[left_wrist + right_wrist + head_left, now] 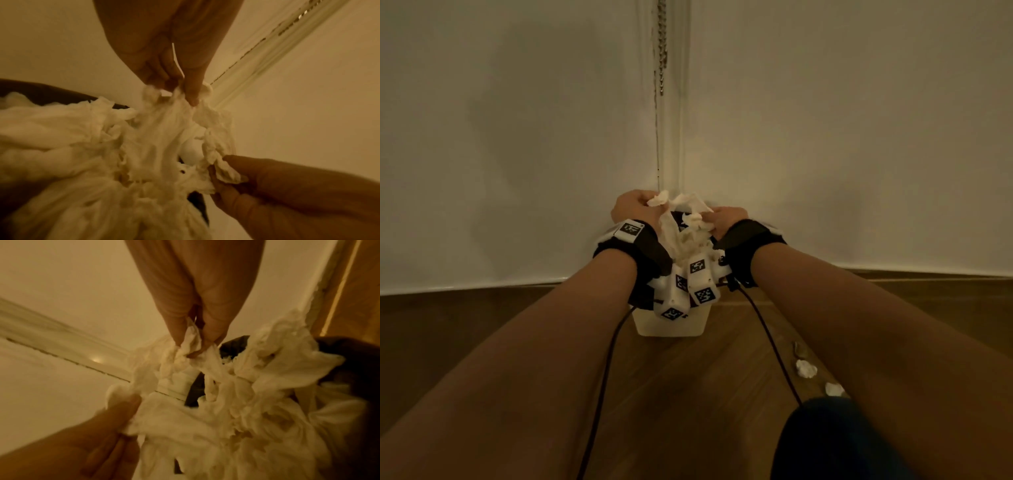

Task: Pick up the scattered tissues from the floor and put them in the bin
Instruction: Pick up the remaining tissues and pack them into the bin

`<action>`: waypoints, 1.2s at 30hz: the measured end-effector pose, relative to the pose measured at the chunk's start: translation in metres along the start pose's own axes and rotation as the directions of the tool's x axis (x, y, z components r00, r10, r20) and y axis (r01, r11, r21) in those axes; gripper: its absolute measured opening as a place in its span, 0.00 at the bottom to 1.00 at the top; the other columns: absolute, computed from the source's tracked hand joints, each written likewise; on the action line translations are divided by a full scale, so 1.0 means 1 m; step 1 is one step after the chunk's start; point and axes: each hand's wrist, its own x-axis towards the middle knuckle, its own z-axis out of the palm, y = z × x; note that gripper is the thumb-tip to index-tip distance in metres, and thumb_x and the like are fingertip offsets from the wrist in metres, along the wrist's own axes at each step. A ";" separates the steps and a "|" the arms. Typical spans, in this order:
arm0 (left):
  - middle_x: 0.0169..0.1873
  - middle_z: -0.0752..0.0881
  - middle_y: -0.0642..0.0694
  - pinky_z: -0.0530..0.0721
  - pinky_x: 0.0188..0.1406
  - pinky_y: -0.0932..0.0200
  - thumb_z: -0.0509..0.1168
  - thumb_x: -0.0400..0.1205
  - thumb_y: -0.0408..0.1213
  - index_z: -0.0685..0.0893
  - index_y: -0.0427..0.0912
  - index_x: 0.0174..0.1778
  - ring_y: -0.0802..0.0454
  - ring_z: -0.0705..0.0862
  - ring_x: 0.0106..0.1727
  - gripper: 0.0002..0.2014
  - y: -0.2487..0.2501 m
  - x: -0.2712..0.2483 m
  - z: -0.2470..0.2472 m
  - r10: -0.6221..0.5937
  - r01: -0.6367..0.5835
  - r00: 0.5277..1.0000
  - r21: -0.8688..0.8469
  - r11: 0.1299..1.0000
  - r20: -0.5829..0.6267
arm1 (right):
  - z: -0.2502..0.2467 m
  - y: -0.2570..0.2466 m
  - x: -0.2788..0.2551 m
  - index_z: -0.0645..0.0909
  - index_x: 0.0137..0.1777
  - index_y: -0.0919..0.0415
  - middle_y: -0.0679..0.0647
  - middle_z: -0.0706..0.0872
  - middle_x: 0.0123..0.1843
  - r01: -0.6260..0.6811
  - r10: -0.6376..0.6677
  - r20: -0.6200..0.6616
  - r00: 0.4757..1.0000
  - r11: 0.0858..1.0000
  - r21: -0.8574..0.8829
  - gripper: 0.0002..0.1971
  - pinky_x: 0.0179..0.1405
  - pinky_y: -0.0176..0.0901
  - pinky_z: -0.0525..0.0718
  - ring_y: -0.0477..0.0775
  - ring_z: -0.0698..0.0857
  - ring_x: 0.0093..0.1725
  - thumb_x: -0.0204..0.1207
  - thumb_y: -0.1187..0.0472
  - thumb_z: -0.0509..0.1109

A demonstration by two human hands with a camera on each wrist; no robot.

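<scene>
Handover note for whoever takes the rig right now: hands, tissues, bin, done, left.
Left hand: pinches the tissue wad over the bin.
Right hand: pinches the same wad from the other side.
Bin: on the floor in the wall corner, under both hands, heaped with tissues.
Done: most tissues are at the bin.
Left: release the wad into the bin; collect three floor tissues on the right.

White tissues (690, 219); cream bin (671, 323); brown herringbone floor (688, 394); off-white walls (517, 137); black wrist straps (750, 241); black-and-white checker-code tags (700, 281). White scraps (806, 368) at 4 o'clock of bin.
</scene>
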 end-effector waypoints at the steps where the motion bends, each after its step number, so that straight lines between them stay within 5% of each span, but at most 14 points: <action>1: 0.55 0.88 0.45 0.79 0.50 0.65 0.71 0.76 0.39 0.88 0.43 0.56 0.48 0.85 0.55 0.12 -0.001 0.001 0.001 0.018 -0.019 1.000 0.057 0.998 0.012 | 0.002 0.002 0.001 0.66 0.77 0.53 0.58 0.76 0.72 0.025 -0.023 0.015 1.000 0.988 -0.154 0.32 0.65 0.50 0.75 0.64 0.77 0.70 0.75 0.46 0.69; 5: 0.58 0.86 0.39 0.79 0.58 0.61 0.67 0.80 0.32 0.87 0.37 0.57 0.43 0.84 0.58 0.11 -0.002 0.012 0.008 0.003 -0.069 0.984 0.366 0.928 0.179 | 0.007 -0.005 0.004 0.80 0.64 0.64 0.62 0.85 0.61 0.151 -0.137 0.064 0.988 0.923 -0.354 0.18 0.46 0.41 0.82 0.58 0.83 0.51 0.78 0.57 0.68; 7: 0.59 0.84 0.38 0.79 0.59 0.55 0.66 0.81 0.35 0.85 0.33 0.59 0.41 0.83 0.61 0.13 -0.003 0.014 0.012 -0.065 -0.075 0.967 0.518 0.852 0.248 | 0.015 -0.007 0.006 0.82 0.58 0.69 0.63 0.85 0.55 0.176 -0.175 0.042 0.984 0.876 -0.448 0.14 0.45 0.44 0.79 0.60 0.83 0.51 0.81 0.60 0.63; 11: 0.63 0.81 0.36 0.78 0.60 0.52 0.58 0.86 0.41 0.79 0.32 0.64 0.41 0.80 0.64 0.18 -0.012 0.008 0.024 -0.063 -0.210 0.938 0.701 0.681 0.342 | 0.027 -0.009 -0.007 0.76 0.39 0.66 0.60 0.76 0.40 0.258 -0.152 0.220 0.964 0.741 -0.620 0.13 0.44 0.44 0.75 0.57 0.77 0.40 0.83 0.66 0.55; 13: 0.65 0.79 0.38 0.77 0.65 0.50 0.53 0.87 0.45 0.75 0.37 0.70 0.42 0.79 0.66 0.21 -0.016 0.005 0.030 -0.083 -0.297 0.906 0.765 0.571 0.414 | 0.032 -0.010 -0.008 0.77 0.58 0.71 0.66 0.79 0.57 0.271 -0.073 0.302 0.951 0.672 -0.689 0.15 0.57 0.44 0.77 0.61 0.79 0.56 0.85 0.63 0.52; 14: 0.67 0.79 0.38 0.76 0.67 0.50 0.52 0.87 0.45 0.72 0.38 0.73 0.42 0.78 0.68 0.22 -0.019 0.004 0.033 -0.100 -0.327 0.895 0.791 0.517 0.435 | 0.034 -0.009 -0.007 0.69 0.72 0.71 0.66 0.74 0.70 0.284 -0.050 0.330 0.943 0.640 -0.714 0.19 0.68 0.46 0.72 0.63 0.74 0.68 0.86 0.62 0.51; 16: 0.72 0.75 0.38 0.71 0.71 0.50 0.50 0.88 0.43 0.67 0.36 0.77 0.42 0.74 0.72 0.22 -0.021 0.005 0.039 -0.133 -0.387 0.869 0.822 0.418 0.476 | 0.037 -0.011 -0.012 0.53 0.82 0.66 0.63 0.61 0.81 0.310 0.044 0.414 0.909 0.591 -0.745 0.26 0.75 0.44 0.62 0.60 0.62 0.80 0.85 0.64 0.53; 19: 0.78 0.66 0.40 0.61 0.78 0.48 0.50 0.88 0.46 0.56 0.41 0.81 0.43 0.65 0.78 0.26 -0.024 0.008 0.042 -0.151 -0.482 0.828 0.822 0.303 0.541 | 0.038 -0.014 -0.022 0.48 0.82 0.66 0.63 0.55 0.83 0.192 0.229 0.454 0.861 0.681 -0.707 0.28 0.73 0.43 0.63 0.60 0.58 0.81 0.86 0.66 0.52; 22: 0.77 0.68 0.44 0.68 0.72 0.49 0.57 0.83 0.56 0.59 0.47 0.81 0.44 0.69 0.76 0.32 -0.032 0.021 0.041 -0.163 -0.522 0.790 0.788 0.326 0.591 | 0.046 -0.020 -0.029 0.56 0.81 0.64 0.63 0.61 0.81 0.136 0.340 0.455 0.823 0.659 -0.740 0.26 0.73 0.49 0.67 0.63 0.62 0.79 0.85 0.65 0.56; 26: 0.68 0.78 0.43 0.77 0.55 0.52 0.65 0.80 0.48 0.72 0.46 0.71 0.43 0.79 0.65 0.24 -0.045 0.033 0.050 -0.235 -0.525 0.756 0.780 0.341 0.611 | 0.065 -0.022 -0.016 0.64 0.77 0.63 0.61 0.68 0.78 0.222 0.459 0.387 0.799 0.373 -0.901 0.21 0.76 0.50 0.66 0.61 0.68 0.76 0.86 0.61 0.54; 28: 0.64 0.81 0.40 0.79 0.56 0.51 0.67 0.79 0.41 0.75 0.42 0.67 0.40 0.81 0.61 0.20 -0.051 0.040 0.057 -0.256 -0.535 0.723 0.754 0.381 0.642 | 0.070 -0.024 -0.014 0.67 0.75 0.62 0.60 0.71 0.76 0.302 0.408 0.397 0.822 0.279 -0.912 0.19 0.74 0.49 0.67 0.59 0.72 0.72 0.86 0.59 0.54; 31: 0.62 0.81 0.42 0.80 0.57 0.50 0.65 0.79 0.45 0.76 0.50 0.57 0.40 0.82 0.59 0.12 -0.051 0.048 0.055 -0.254 -0.560 0.734 0.773 0.297 0.630 | 0.066 -0.022 -0.005 0.67 0.75 0.63 0.62 0.71 0.76 0.243 0.388 0.412 0.825 0.414 -0.877 0.20 0.71 0.48 0.70 0.61 0.71 0.73 0.85 0.60 0.56; 33: 0.64 0.80 0.45 0.80 0.63 0.46 0.66 0.77 0.46 0.72 0.56 0.50 0.41 0.81 0.59 0.10 -0.049 0.049 0.050 -0.269 -0.569 0.705 0.750 0.337 0.656 | 0.061 -0.021 0.001 0.66 0.76 0.65 0.63 0.69 0.77 0.209 0.380 0.452 0.807 0.532 -0.820 0.21 0.68 0.48 0.72 0.63 0.69 0.76 0.84 0.63 0.57; 36: 0.71 0.73 0.47 0.75 0.69 0.47 0.75 0.70 0.44 0.70 0.48 0.69 0.42 0.75 0.68 0.32 -0.040 0.047 0.046 -0.266 -0.612 0.657 0.705 0.358 0.706 | 0.054 -0.017 0.002 0.64 0.77 0.69 0.66 0.68 0.77 0.106 0.344 0.483 0.805 0.718 -0.688 0.21 0.69 0.49 0.72 0.65 0.68 0.76 0.84 0.67 0.56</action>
